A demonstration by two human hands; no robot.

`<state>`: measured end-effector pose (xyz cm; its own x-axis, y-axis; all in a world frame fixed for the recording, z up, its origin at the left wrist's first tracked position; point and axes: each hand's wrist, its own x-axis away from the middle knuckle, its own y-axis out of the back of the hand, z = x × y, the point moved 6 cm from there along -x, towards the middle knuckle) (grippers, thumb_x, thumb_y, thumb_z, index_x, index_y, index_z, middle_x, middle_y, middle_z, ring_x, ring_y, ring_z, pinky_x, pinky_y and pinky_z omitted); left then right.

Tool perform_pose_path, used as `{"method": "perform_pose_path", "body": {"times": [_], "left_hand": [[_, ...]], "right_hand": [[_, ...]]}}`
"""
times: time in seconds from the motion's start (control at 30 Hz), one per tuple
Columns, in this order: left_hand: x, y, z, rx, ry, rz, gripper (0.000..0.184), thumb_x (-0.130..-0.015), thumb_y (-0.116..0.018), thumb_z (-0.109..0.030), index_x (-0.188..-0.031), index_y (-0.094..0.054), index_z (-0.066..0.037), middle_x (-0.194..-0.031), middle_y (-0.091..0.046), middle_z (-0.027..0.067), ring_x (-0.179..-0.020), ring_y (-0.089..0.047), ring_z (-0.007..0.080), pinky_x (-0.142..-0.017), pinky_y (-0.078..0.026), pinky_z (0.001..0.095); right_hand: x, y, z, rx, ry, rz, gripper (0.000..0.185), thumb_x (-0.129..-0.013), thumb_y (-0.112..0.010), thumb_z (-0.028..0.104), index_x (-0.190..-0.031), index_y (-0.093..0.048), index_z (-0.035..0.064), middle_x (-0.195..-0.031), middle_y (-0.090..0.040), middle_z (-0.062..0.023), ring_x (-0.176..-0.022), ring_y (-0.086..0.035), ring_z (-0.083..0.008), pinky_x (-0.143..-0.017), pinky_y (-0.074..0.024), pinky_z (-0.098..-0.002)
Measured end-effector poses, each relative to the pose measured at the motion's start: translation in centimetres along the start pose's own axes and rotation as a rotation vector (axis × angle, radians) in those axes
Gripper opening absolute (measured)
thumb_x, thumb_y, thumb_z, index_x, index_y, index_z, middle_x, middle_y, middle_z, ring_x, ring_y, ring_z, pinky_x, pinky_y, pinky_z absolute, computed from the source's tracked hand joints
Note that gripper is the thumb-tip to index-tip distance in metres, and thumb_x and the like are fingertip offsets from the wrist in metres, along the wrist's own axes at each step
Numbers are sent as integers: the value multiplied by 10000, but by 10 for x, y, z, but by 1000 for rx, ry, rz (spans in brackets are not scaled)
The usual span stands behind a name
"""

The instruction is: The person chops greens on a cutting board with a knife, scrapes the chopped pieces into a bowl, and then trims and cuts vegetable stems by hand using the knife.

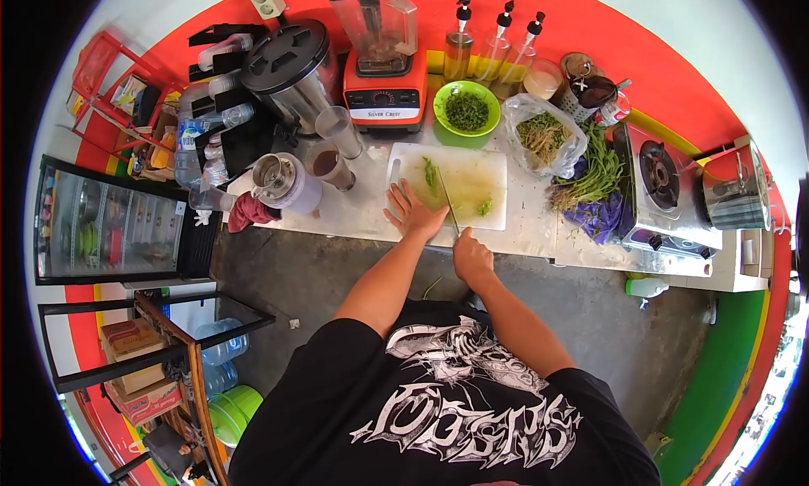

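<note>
A white cutting board (480,170) lies near the front edge of the counter. My left hand (415,212) rests on the board's left part, fingers spread and holding nothing. My right hand (473,257) is closed round the handle of a knife (448,198), whose blade points away over the board. Beside the blade tip lies a small bunch of green leaves (430,174). A little heap of chopped greens (484,206) sits to the right of the knife. Behind the board, a green bowl (490,101) holds chopped greens.
Right of the board are a plastic bag of roots (546,141), leafy stems (598,162) and a gas stove (661,183). A red blender (383,94), pump bottles (459,52) and a steel urn (291,69) stand behind. Cups (330,166) and a jug (286,183) are left.
</note>
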<state>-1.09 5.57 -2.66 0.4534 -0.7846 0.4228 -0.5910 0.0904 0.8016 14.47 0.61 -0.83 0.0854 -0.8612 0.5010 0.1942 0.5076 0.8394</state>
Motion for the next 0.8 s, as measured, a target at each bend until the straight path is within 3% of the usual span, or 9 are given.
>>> {"method": "perform_pose_path", "body": {"times": [0.2, 0.4, 0.47, 0.6, 0.8], "left_hand": [[1, 1, -2, -13, 23, 15, 1302, -750, -703, -681, -1615, 81, -105, -1691, 94, 150, -1558, 142, 301, -1224, 49, 567], [4, 3, 5, -3, -12, 30, 1279, -769, -745, -605, -1617, 77, -112, -1689, 103, 158, -1556, 149, 309, -1222, 51, 570], [4, 4, 8, 10, -85, 43, 1255, -787, -753, -565, -1618, 71, -111, -1687, 111, 166, -1553, 160, 316, -1219, 54, 569], [-4, -9, 22, -3, -165, 30, 1234, -800, -741, -567, -1620, 64, -115, -1685, 114, 174, -1551, 168, 324, -1218, 53, 566], [-2, -11, 26, -24, -226, 31, 1169, -832, -712, -561, -1625, 27, -126, -1681, 99, 200, -1553, 142, 339, -1217, 41, 568]], "right_hand": [[-11, 7, 8, 102, 63, -32, 260, -980, -520, 139, -1190, -465, -3, -1014, -736, -220, -968, -732, -376, -823, -587, -456], [-25, 9, 10, 32, 50, -112, 263, -1000, -530, 223, -1154, -471, 18, -1007, -736, -221, -951, -733, -378, -824, -583, -463], [-17, 10, 3, -205, -54, -102, 305, -1016, -493, 254, -1176, -466, -5, -1048, -702, -289, -993, -693, -455, -882, -541, -520], [-10, 7, -4, -294, -107, -152, 345, -1029, -480, 314, -1155, -471, -7, -1014, -696, -307, -972, -683, -483, -866, -531, -555], [-15, -6, 2, -327, 58, -127, 391, -1021, -493, 344, -1155, -472, -23, -996, -683, -327, -943, -673, -508, -841, -523, -587]]}}
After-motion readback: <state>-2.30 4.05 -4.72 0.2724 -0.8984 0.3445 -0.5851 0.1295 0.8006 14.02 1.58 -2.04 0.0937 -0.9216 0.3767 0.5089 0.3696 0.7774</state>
